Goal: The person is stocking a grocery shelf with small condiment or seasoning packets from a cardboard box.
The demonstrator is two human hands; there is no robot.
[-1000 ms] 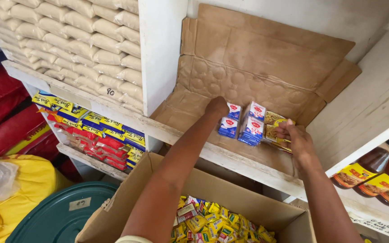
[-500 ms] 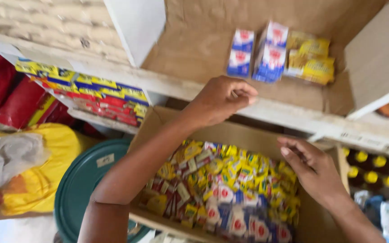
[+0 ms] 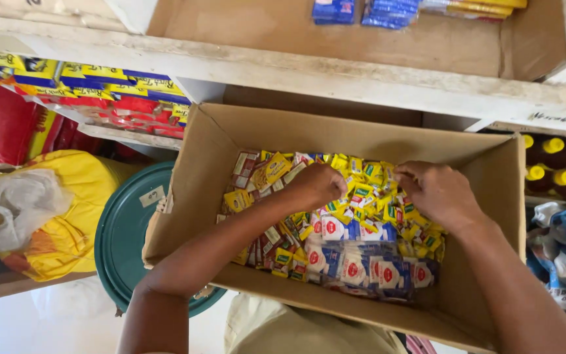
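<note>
Hands in cardboard box (image 3: 217,137) of small packets (image 3: 355,196).
Left hand (image 3: 319,185) closed among yellow packets; right hand (image 3: 439,195) curled, grip unclear. Step: gathering; lifting demands firm hold.

A worn, pale wooden shelf (image 3: 335,75) runs across the top, lined with flattened brown cardboard (image 3: 361,33). Below it sits a lower shelf (image 3: 119,134) on the left. Pale floor (image 3: 47,321) shows at the bottom left, evenly lit by soft daylight.
</note>
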